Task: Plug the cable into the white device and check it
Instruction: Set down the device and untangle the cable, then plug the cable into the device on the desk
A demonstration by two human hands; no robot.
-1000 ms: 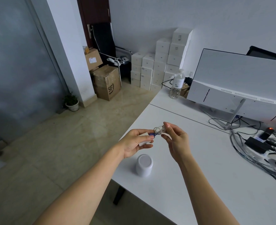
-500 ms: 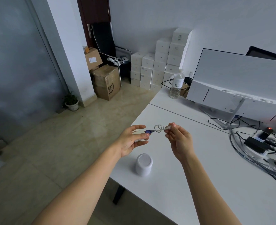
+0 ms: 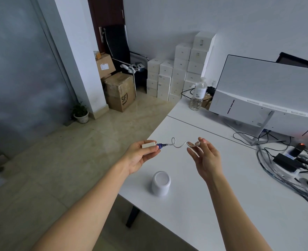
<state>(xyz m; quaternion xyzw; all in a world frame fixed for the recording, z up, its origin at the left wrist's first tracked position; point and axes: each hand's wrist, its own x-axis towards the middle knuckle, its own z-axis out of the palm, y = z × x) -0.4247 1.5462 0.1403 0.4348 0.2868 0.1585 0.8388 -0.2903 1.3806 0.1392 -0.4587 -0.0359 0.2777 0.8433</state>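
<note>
My left hand point(image 3: 137, 158) grips a small white block-shaped adapter point(image 3: 149, 144) with a blue plug at its right end. A thin, curly white cable point(image 3: 175, 144) runs from that plug across to my right hand point(image 3: 206, 157), which pinches the cable's other end between thumb and fingertips. Both hands hover above the white desk point(image 3: 240, 205), near its left edge. The white cylindrical device point(image 3: 160, 183) stands upright on the desk below and between my hands, untouched.
A white monitor point(image 3: 269, 91) stands at the back right. A power strip with several black cables point(image 3: 294, 163) lies at the right edge. A clear bottle point(image 3: 198, 95) stands at the far end. White boxes point(image 3: 180, 69) and cardboard cartons point(image 3: 119, 91) sit on the floor.
My hands have moved apart. The coiled cable, bunched between them a second ago, is now stretched out, and the white adapter shows in my left hand.
</note>
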